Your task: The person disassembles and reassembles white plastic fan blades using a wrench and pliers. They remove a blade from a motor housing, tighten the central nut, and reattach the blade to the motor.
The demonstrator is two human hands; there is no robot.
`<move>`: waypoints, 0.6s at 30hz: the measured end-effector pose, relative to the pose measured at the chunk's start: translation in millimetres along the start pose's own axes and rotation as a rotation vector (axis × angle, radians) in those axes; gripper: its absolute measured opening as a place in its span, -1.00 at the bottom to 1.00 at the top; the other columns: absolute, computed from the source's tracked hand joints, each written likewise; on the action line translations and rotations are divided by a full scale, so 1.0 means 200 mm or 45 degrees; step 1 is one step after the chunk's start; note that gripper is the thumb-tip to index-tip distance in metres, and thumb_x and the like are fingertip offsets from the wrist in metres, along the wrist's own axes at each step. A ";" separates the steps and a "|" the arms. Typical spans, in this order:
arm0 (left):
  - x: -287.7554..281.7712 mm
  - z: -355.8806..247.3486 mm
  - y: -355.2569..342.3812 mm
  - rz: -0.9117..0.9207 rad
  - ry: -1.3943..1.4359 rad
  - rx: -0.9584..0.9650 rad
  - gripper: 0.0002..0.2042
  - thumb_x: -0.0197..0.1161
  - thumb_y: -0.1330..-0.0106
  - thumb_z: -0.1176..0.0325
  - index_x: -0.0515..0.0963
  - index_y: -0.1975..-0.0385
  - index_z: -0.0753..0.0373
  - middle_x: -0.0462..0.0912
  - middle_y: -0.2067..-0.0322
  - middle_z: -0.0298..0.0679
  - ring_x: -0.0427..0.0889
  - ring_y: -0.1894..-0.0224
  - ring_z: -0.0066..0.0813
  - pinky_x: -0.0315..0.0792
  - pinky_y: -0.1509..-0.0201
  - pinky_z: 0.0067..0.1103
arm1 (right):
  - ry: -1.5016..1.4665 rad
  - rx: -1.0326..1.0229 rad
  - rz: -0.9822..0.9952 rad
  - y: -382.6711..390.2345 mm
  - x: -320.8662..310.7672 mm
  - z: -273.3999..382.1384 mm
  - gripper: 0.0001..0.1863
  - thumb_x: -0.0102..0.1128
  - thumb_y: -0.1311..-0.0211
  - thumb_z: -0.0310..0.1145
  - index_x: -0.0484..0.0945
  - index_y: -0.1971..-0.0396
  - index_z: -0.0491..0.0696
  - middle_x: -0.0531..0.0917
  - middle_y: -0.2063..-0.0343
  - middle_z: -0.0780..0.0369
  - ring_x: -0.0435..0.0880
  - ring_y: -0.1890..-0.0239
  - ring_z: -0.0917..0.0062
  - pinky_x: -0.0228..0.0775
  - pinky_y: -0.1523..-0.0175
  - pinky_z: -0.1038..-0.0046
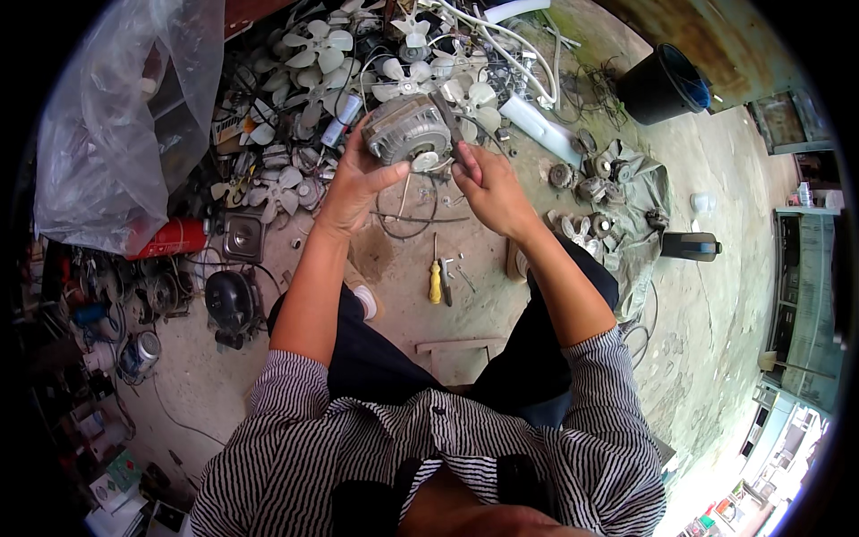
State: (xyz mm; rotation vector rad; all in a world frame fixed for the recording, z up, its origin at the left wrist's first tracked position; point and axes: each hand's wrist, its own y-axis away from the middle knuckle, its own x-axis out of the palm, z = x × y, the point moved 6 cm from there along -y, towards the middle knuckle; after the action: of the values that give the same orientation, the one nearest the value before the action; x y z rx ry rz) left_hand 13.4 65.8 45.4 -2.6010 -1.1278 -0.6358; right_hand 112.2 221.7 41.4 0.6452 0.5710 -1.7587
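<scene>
Head view: nearest is the striped shirt (pixel 429 456), with dark trousers (pixel 376 358) beyond it. On the concrete floor (pixel 716 295) between the knees lies a yellow-handled screwdriver (pixel 435 279). Farther out, both hands are raised over the floor. The left hand (pixel 353 183) is closed around the left side of a round grey motor (pixel 407 132), thumb across its near face. The right hand (pixel 492 190) is closed on a dark tool (pixel 449 125) whose far end lies against the motor's right side. To the left lie a red canister (pixel 170 238) and a clear plastic bag (pixel 121 116). Beyond the motor is a heap of white fan blades (pixel 322 49). Far right stands a black bucket (pixel 662 82).
</scene>
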 end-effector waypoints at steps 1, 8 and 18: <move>0.00 0.01 0.00 0.003 0.002 -0.003 -0.21 0.39 0.04 0.51 0.16 -0.26 0.23 0.37 -0.13 -0.27 0.33 -0.20 -0.43 0.17 -0.31 -0.47 | 0.071 -0.022 -0.006 0.00 0.00 0.00 -0.65 0.07 -0.24 -0.23 0.41 0.09 -0.15 0.56 0.34 0.00 0.55 0.21 0.11 0.36 0.05 0.28; 0.01 0.02 0.01 0.007 0.046 -0.051 -0.30 0.35 0.02 0.49 0.23 -0.21 0.21 0.39 -0.12 -0.29 0.34 -0.19 -0.44 0.16 -0.31 -0.47 | -0.377 0.190 0.049 0.03 0.08 -0.09 -0.62 0.07 -0.25 -0.21 0.37 0.05 -0.13 0.54 0.35 0.00 0.56 0.21 0.13 0.35 0.07 0.29; -0.01 0.02 0.01 -0.004 0.043 -0.074 -0.31 0.36 -0.03 0.40 0.23 -0.22 0.22 0.38 -0.12 -0.27 0.34 -0.18 -0.44 0.14 -0.31 -0.47 | -0.306 0.234 0.092 0.04 0.05 -0.02 -0.73 0.04 -0.24 -0.25 0.35 0.21 -0.14 0.54 0.41 -0.04 0.54 0.30 0.04 0.35 0.14 0.24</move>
State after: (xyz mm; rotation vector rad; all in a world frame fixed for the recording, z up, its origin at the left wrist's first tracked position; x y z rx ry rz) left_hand 15.4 64.5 40.4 -2.6269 -1.1192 -0.7211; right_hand 118.1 215.1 31.0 0.5621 0.2205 -1.8014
